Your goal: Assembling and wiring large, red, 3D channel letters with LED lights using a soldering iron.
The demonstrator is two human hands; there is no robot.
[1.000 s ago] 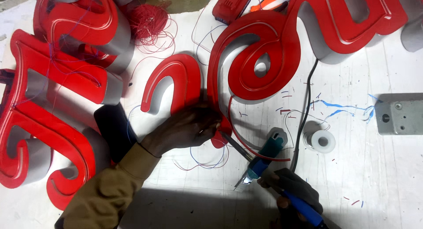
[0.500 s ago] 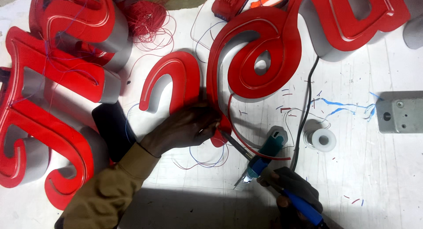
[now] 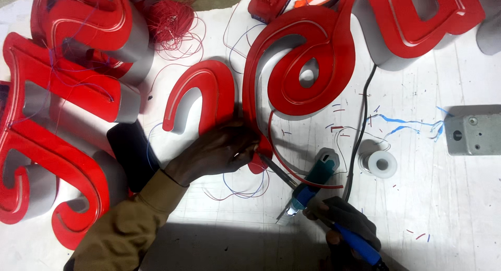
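Both hands work at the near edge of the white surface (image 3: 459,208). Right hand (image 3: 342,221), lowest in view, is clenched around the blue handle of a soldering iron (image 3: 313,190) whose dark tip slants up and left toward the other hand. Left hand (image 3: 219,151), in an olive sleeve, is pinched shut on thin wire ends at the foot of a small red hook-shaped sign letter (image 3: 201,99), its fingertips touching the letter's lower edge just where the iron's tip arrives. Thin blue and red wires (image 3: 237,187) loop loose on the surface below that hand.

Judging by this, the step in hand is soldering a wire joint at the letter's base; the next move would call for holding the wires steady while the tip meets them.

Just right of the iron lies a small white spool (image 3: 381,164), with a black cord running up past it. Farther right sits a grey metal box (image 3: 472,133). Beyond, a large red looping letter (image 3: 313,57) lies touching the hook letter, more red letters (image 3: 57,114) crowd the left, and a bundle of red wire (image 3: 169,20) lies at the far edge.
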